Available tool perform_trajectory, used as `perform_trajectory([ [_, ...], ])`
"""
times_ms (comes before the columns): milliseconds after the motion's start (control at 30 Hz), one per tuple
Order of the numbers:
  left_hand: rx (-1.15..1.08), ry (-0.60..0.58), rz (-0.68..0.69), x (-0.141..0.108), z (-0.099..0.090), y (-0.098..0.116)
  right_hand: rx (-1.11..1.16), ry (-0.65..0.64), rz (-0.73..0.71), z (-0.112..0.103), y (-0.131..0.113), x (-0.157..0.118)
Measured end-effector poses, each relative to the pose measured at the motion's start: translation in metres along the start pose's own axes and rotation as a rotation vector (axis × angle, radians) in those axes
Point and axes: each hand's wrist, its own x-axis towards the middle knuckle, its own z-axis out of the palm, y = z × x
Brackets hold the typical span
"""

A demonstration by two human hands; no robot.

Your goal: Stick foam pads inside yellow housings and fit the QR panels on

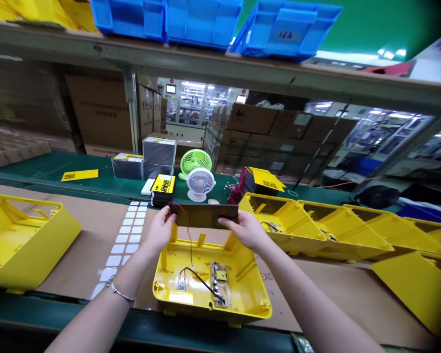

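A dark flat panel (205, 216) is held level at the back edge of an open yellow housing (242, 289). My left hand (161, 226) pinches the panel's left end, and my right hand (245, 228) grips its right end, thumb on the near face. A thin red and black wire (190, 235) runs from the panel down into the housing. Inside the housing lie a circuit board (221, 284) and a small blue connector (182, 282), joined by dark and red wires.
More yellow housings stand at the left (40, 245) and right (316, 230). White stickers (122, 239) lie in rows on the cardboard. Behind are a white fan (200, 182), a green fan (191, 161) and a black-and-yellow stack (163, 185). A shelf with blue bins (286, 29) hangs above.
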Motion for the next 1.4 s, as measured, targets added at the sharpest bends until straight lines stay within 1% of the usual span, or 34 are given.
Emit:
perform_trajectory([
  [67, 0.053, 0.005, 0.019, -0.002, -0.002, 0.000, -0.117, -0.063, 0.081, -0.008, 0.003, 0.001],
  [133, 0.108, 0.014, 0.028, -0.004, -0.003, -0.001, -0.273, -0.092, 0.140, -0.017, 0.004, 0.002],
  [200, 0.156, 0.027, 0.042, -0.006, -0.002, -0.001, -0.402, -0.067, 0.167, -0.023, 0.001, 0.001],
  [233, 0.175, 0.033, 0.053, -0.007, -0.002, -0.001, -0.446, -0.017, 0.155, -0.024, -0.002, 0.000],
  [267, 0.191, 0.037, 0.066, -0.009, -0.001, 0.000, -0.483, 0.056, 0.115, -0.023, -0.005, -0.001],
  [300, 0.203, 0.038, 0.080, -0.010, 0.000, 0.001, -0.526, 0.134, 0.036, -0.021, -0.009, -0.003],
  [367, 0.222, 0.037, 0.107, -0.012, 0.002, 0.005, -0.658, 0.255, -0.193, -0.015, -0.019, -0.006],
  [400, 0.228, 0.035, 0.119, -0.013, 0.002, 0.007, -0.740, 0.271, -0.302, -0.012, -0.023, -0.007],
  [433, 0.232, 0.035, 0.130, -0.014, 0.003, 0.009, -0.817, 0.251, -0.382, -0.008, -0.027, -0.008],
  [467, 0.234, 0.037, 0.139, -0.015, 0.003, 0.010, -0.876, 0.210, -0.427, -0.005, -0.031, -0.008],
  [500, 0.234, 0.040, 0.148, -0.016, 0.003, 0.012, -0.917, 0.170, -0.437, -0.003, -0.033, -0.008],
  [567, 0.234, 0.047, 0.161, -0.017, 0.003, 0.014, -0.944, 0.132, -0.408, 0.000, -0.032, -0.007],
  [633, 0.235, 0.051, 0.172, -0.018, 0.002, 0.015, -0.940, 0.132, -0.387, -0.002, -0.027, -0.006],
  [800, 0.261, 0.055, 0.195, -0.018, 0.002, 0.015, -0.935, 0.094, -0.423, -0.007, -0.011, -0.004],
  [900, 0.291, 0.038, 0.211, -0.017, 0.001, 0.016, -0.988, 0.056, -0.416, -0.004, -0.011, -0.007],
  [967, 0.311, 0.027, 0.221, -0.016, 0.002, 0.018, -1.030, 0.040, -0.430, 0.003, -0.017, -0.009],
  [1100, 0.336, 0.033, 0.228, -0.016, 0.004, 0.021, -1.095, 0.047, -0.522, 0.026, -0.030, -0.013],
  [1200, 0.337, 0.038, 0.225, -0.017, 0.005, 0.021, -1.149, 0.061, -0.523, 0.044, -0.027, -0.012],
  [1267, 0.333, 0.038, 0.219, -0.017, 0.005, 0.019, -1.166, 0.005, -0.520, 0.051, -0.020, -0.010],
  [1333, 0.329, 0.042, 0.207, -0.017, 0.004, 0.016, -1.148, -0.110, -0.529, 0.053, -0.013, -0.007],
  [1400, 0.325, 0.047, 0.192, -0.017, 0.003, 0.014, -1.106, -0.220, -0.530, 0.050, -0.009, -0.005],
])
